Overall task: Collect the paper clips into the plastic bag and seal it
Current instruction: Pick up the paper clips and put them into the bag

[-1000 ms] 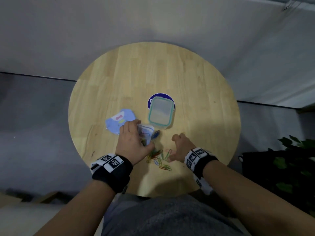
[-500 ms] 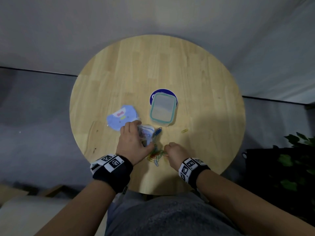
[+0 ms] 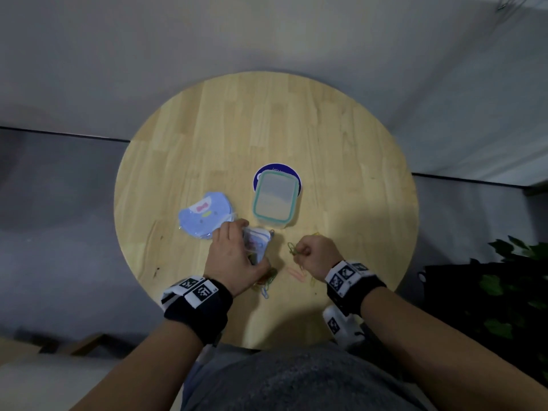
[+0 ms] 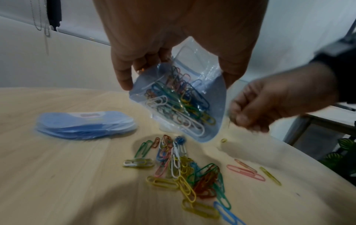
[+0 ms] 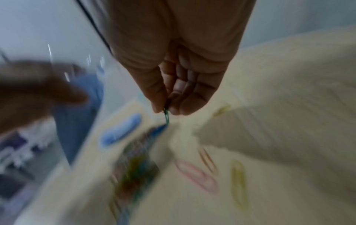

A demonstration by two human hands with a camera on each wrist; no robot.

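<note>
My left hand [image 3: 234,256] holds a small clear plastic bag [image 4: 183,103] above the table, its mouth held wide between thumb and fingers, with several coloured paper clips inside. My right hand [image 3: 314,253] pinches a green paper clip [image 5: 166,116] between thumb and fingertips, raised just right of the bag [image 3: 258,243]. A pile of coloured paper clips [image 4: 185,172] lies on the wood under the bag. A pink clip [image 4: 245,172] and a yellow clip [image 4: 269,175] lie to the pile's right, and another small yellow clip [image 4: 223,140] lies farther back.
The round wooden table [image 3: 341,137] carries a stack of blue shaped cards [image 3: 204,215] to the left and a clear lidded box with a teal rim [image 3: 275,198] on a dark blue disc behind my hands. A green plant [image 3: 516,280] stands at the right.
My right hand left the pile, lifted to the right and now pinches a green clip beside the bag. The left hand kept hold of the bag.
</note>
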